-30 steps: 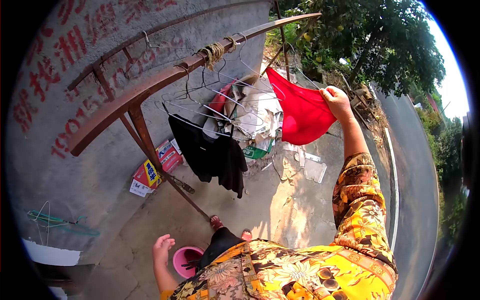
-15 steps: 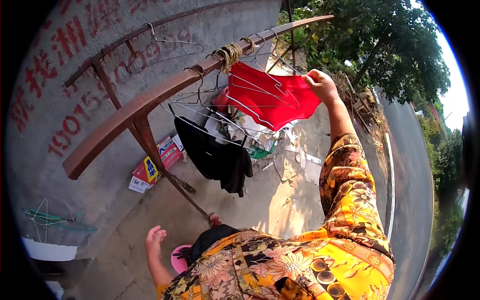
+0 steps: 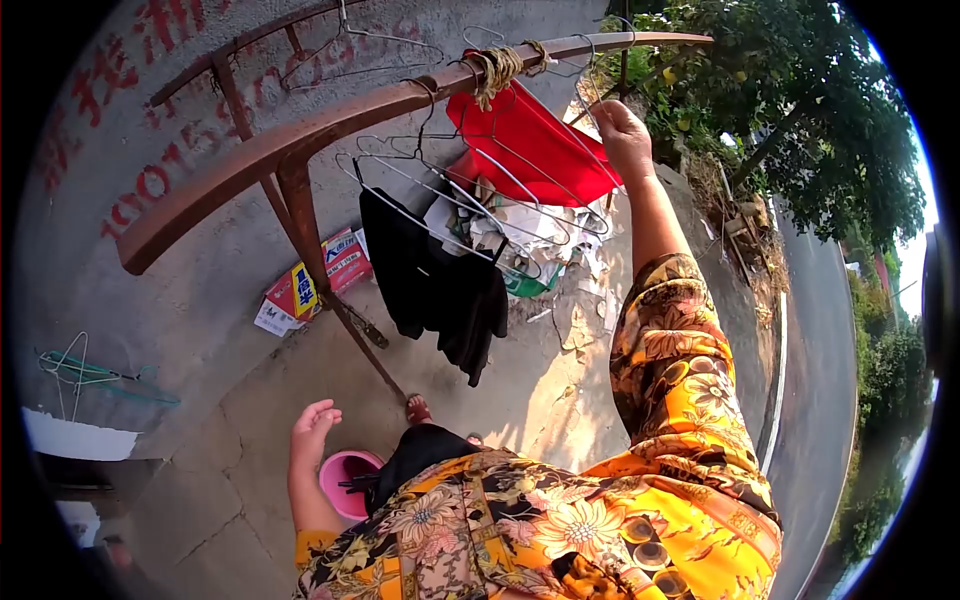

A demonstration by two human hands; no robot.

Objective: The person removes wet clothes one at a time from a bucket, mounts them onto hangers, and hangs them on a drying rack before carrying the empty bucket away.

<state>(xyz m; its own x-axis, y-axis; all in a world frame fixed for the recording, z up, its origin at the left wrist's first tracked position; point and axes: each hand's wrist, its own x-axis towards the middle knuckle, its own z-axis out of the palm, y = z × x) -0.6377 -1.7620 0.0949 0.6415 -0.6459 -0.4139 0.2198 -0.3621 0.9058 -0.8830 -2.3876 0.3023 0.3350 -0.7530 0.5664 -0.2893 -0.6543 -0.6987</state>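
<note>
A red cloth (image 3: 535, 145) hangs behind the wire hangers (image 3: 470, 200) under a brown metal bar (image 3: 370, 107). My right hand (image 3: 624, 138) is raised at the bar's right part, its fingers closed at the upper right edge of the cloth, by a hanger wire; exactly what they pinch is hard to make out. A black garment (image 3: 430, 285) hangs on a hanger to the left of the red cloth. My left hand (image 3: 313, 428) is low at the left with its fingers partly curled, above a pink basin (image 3: 345, 478), and holds nothing visible.
Yellowish rope (image 3: 497, 72) is wound round the bar. Its slanted leg (image 3: 300, 220) reaches the ground near my foot. Red boxes (image 3: 292, 297) stand by the grey wall. Papers and scraps (image 3: 540, 225) lie behind the hangers. A road (image 3: 815, 330) runs at the right.
My right hand has moved left and up with the red cloth, which now sits behind the hangers near the rope. The view has shifted. My left hand stays low, near the basin.
</note>
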